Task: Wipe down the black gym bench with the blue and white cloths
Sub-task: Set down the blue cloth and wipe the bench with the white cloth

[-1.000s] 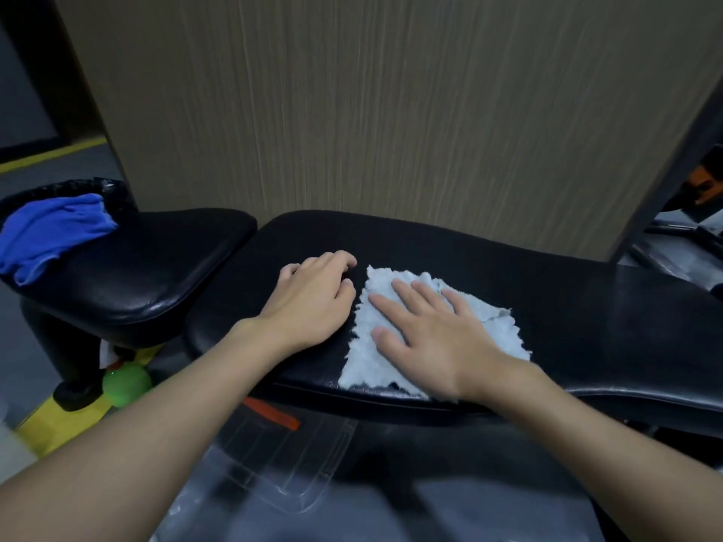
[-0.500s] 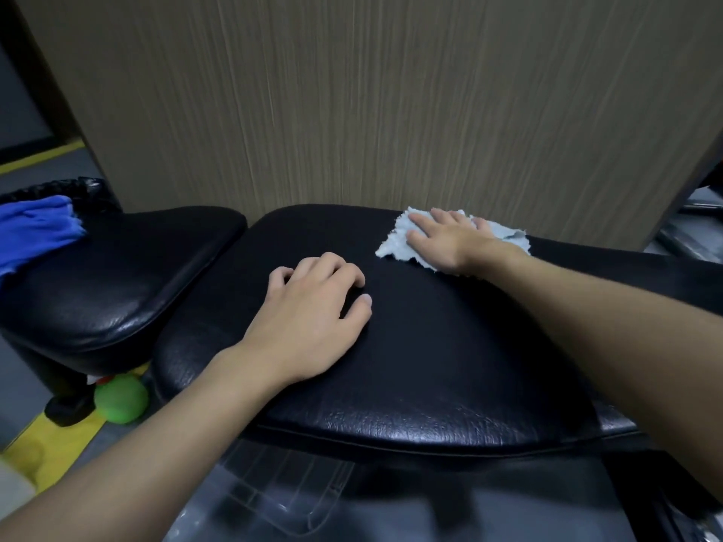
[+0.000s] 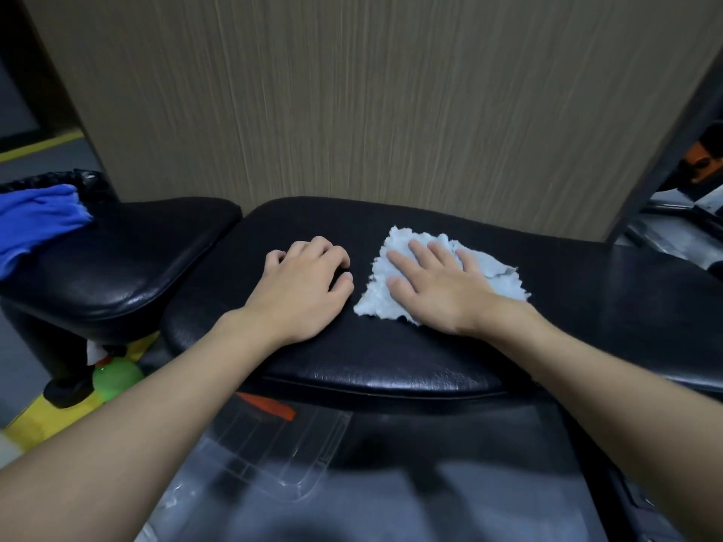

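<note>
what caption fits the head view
Right hand presses white cloth flat on black gym bench; left hand rests beside it.

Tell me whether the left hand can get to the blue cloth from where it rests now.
Probably yes. The left hand rests empty on the long bench pad, and the blue cloth lies far left on the seat pad. Only bare padding lies between them, though it needs a sideways reach.

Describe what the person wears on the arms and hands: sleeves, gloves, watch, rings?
Nothing visible. The left arm and right arm are bare to the picture's edge, without sleeves. The left hand and right hand show no gloves, watch, bracelet or rings.
</note>
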`<state>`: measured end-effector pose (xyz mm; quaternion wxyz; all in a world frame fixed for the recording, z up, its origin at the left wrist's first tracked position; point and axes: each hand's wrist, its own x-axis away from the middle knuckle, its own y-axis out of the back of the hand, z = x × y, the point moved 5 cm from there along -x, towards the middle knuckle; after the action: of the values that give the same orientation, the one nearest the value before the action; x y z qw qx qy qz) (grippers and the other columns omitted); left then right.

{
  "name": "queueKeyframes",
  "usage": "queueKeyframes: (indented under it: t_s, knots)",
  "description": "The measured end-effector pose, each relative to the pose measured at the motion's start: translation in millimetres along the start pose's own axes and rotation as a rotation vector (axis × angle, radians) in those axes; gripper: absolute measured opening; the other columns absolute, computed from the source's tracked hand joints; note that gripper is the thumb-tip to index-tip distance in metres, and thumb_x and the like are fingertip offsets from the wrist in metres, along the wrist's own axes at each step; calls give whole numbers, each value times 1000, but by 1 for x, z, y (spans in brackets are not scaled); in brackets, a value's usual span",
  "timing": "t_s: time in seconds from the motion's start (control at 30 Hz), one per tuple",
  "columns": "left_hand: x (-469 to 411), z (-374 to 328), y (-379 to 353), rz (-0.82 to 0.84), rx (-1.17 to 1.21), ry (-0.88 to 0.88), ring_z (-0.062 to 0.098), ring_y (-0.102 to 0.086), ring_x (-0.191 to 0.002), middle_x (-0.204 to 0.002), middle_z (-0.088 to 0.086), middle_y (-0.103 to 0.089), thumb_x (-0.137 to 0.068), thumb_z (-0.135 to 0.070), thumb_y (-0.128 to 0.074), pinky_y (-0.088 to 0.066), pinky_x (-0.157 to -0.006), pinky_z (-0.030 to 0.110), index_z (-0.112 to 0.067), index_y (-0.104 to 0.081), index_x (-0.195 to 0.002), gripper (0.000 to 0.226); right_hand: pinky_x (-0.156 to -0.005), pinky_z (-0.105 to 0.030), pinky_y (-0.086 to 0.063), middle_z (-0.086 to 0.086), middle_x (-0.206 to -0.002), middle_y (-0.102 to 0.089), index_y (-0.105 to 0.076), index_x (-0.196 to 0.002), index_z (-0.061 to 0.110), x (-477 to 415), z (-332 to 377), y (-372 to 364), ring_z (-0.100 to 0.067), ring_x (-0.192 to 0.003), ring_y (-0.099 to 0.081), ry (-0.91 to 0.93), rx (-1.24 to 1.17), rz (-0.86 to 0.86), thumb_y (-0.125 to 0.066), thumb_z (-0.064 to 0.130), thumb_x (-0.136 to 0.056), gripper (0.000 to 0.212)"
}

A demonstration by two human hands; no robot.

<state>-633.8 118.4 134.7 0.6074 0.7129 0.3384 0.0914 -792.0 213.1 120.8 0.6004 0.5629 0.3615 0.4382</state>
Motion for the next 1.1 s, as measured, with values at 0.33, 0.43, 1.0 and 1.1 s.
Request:
queueKeyframes:
  t_s: [0.33,0.43,1.0,1.1]
  knots:
    - [-10,-28,3,54,55,-45,12,-44,-123,-131,-12,-49,-94,-38,-43,-31,-108,47,-28,-57,-118,30,-121,-44,8,8,-166,4,-2,-153,47,91,16,-4,-14,-151,11,96,14,-16,-6,63,-92,63]
    - [-12,-37,-8,71,89,-38,8,-39,-131,-139,-14,-47,-97,-34,-36,-21,-114,51,-27,-51,-130,36,-121,-42,9,9,-166,6,-2,-153,49,71,2,-1,-11,-150,12,68,-17,7,-10,61,-95,59]
    - [-14,-37,-18,54,9,-74,6,-27,-133,-131,-20,-39,-95,-49,-34,-15,-115,48,-32,-45,-123,34,-120,-49,3,6,-164,-13,-10,-154,45,-87,-100,17,-20,-151,-4,-256,-33,-11,-11,54,-92,62]
    - [-14,-37,-18,55,16,-72,6,-27,-133,-131,-20,-39,-95,-49,-34,-14,-115,47,-33,-45,-123,34,-119,-51,6,3,-165,-8,-10,-154,43,-75,-94,14,-20,-152,1,-234,-16,-24,-11,53,-94,61]
